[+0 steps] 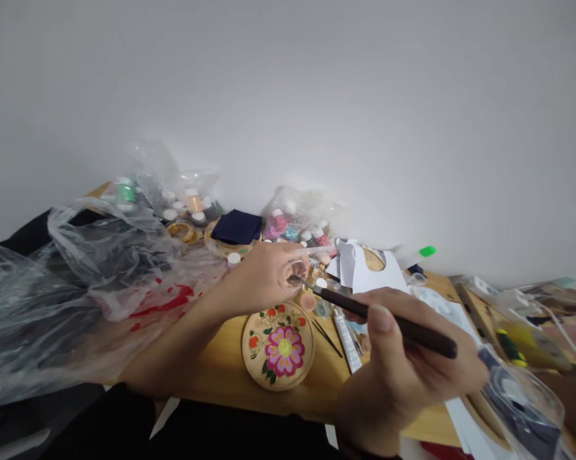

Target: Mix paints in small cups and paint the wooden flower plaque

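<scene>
My left hand point(262, 271) is closed around a small clear cup point(296, 273), its mouth tilted toward me and its inside smeared with something pinkish brown. In my right hand point(407, 364) is a tool with a dark wooden handle point(388, 319) and a thin metal shaft. The tool's tip reaches into the cup; its exact shape is too small to make out. Below the cup, on the table, lies a round wooden disc point(284, 348) painted with a pink flower, orange blooms and green leaves.
Crumpled clear plastic bags point(96, 255) cover the left side. Bagged jars of coloured glitter point(290, 223) stand along the wall, near a folded dark blue cloth point(236, 227). Thin brushes point(327, 338) and a white tube point(348, 342) lie right of the disc. White paper point(374, 271) sits behind.
</scene>
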`<state>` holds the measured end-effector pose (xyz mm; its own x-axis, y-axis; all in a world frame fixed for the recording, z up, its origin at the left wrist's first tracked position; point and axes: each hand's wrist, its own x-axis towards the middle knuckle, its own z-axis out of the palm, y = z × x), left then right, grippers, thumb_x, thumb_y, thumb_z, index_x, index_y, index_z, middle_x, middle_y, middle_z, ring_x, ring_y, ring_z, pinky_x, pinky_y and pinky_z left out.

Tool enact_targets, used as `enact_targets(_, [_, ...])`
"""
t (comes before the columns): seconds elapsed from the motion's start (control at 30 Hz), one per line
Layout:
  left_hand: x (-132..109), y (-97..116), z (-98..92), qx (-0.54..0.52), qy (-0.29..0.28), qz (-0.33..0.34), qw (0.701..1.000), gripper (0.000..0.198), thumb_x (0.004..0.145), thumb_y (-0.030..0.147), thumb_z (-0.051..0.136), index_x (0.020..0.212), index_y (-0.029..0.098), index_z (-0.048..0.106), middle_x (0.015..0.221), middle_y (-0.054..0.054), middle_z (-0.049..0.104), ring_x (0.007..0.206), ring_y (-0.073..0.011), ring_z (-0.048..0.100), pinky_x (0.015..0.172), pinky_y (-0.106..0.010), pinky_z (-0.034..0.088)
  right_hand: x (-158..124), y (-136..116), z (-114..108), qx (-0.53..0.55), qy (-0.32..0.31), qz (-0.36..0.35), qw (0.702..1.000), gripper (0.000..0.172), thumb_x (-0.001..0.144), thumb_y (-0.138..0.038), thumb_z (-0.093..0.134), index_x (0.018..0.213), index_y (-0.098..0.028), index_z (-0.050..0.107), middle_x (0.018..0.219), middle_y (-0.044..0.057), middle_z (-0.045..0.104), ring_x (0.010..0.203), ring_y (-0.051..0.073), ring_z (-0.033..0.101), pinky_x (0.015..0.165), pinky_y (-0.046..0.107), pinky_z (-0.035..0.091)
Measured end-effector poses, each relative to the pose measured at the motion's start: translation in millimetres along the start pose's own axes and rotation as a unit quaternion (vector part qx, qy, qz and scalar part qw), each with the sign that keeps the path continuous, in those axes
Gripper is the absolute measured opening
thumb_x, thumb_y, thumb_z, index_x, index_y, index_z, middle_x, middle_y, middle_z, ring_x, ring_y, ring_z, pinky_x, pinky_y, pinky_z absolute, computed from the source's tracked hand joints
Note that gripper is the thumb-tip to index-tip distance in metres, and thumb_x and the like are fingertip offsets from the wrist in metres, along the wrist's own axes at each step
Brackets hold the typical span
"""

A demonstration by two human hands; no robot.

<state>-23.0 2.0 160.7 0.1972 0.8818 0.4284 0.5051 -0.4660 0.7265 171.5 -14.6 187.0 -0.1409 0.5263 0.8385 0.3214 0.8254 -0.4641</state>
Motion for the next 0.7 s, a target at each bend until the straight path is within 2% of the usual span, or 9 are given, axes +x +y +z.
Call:
enact_targets(0.13, [-0.4,0.5,-0.6,-0.004,-0.01,0.005,1.0,0.007,0.075,0.015,0.062,0.071,0.018,0.058,0.069,0.001,0.062,0.064,-0.0126,0.056,0.061,-0.025,0.039,-0.1,-0.1,0.6,-0.015,0.028,-0.013,0.999,0.011,0.082,-0.009,0.064,0.08,-0.018,0.069,0.066,-0.001,0.067,0.055,0.012,0.064,0.05,0.026,0.05])
enact_targets(0.3, [0.4,4.3,-1.8,-0.004,-0.026,-0.022,0.999,0.008,0.079,0.015,0.058,0.072,0.017,0.058,0.069,0.002,0.061,0.065,-0.0116,0.054,0.062,-0.024,0.039,-0.3,-0.6,2.9,-0.006,-0.007,0.013,1.0,0.011,0.083,-0.009,0.065,0.082,-0.019,0.07,0.067,-0.001,0.068,0.055,0.012,0.064,0.048,0.025,0.049])
enact_targets(0.5, [1.2,1.3,-0.6,0.0,-0.025,-0.016,1.0,0.006,0.077,0.016,0.061,0.072,0.016,0.058,0.069,0.002,0.06,0.064,-0.0108,0.054,0.061,-0.024,0.038,-0.3,-1.3,2.7,-0.006,0.015,-0.009,1.0,0.012,0.083,-0.009,0.064,0.081,-0.019,0.07,0.064,0.0,0.066,0.055,0.013,0.063,0.05,0.027,0.051])
enact_targets(0.6, [2.3,0.3,1.1,0.007,-0.04,-0.021,0.999,0.009,0.079,0.014,0.057,0.07,0.018,0.056,0.068,0.002,0.059,0.065,-0.0116,0.053,0.061,-0.024,0.038,-0.2,-1.7,1.6,-0.014,-0.016,0.008,1.0,0.01,0.084,-0.011,0.065,0.083,-0.019,0.07,0.066,0.0,0.068,0.054,0.013,0.063,0.05,0.026,0.051])
enact_targets(0.7, [2.9,-1.4,3.3,0.003,-0.028,-0.018,0.999,0.01,0.077,0.015,0.057,0.069,0.02,0.055,0.065,0.003,0.06,0.063,-0.0122,0.053,0.058,-0.024,0.039,0.9,-2.0,-0.8,-0.019,-0.031,0.009,0.999,0.011,0.083,-0.01,0.066,0.086,-0.02,0.071,0.069,0.0,0.069,0.058,0.013,0.066,0.051,0.025,0.052])
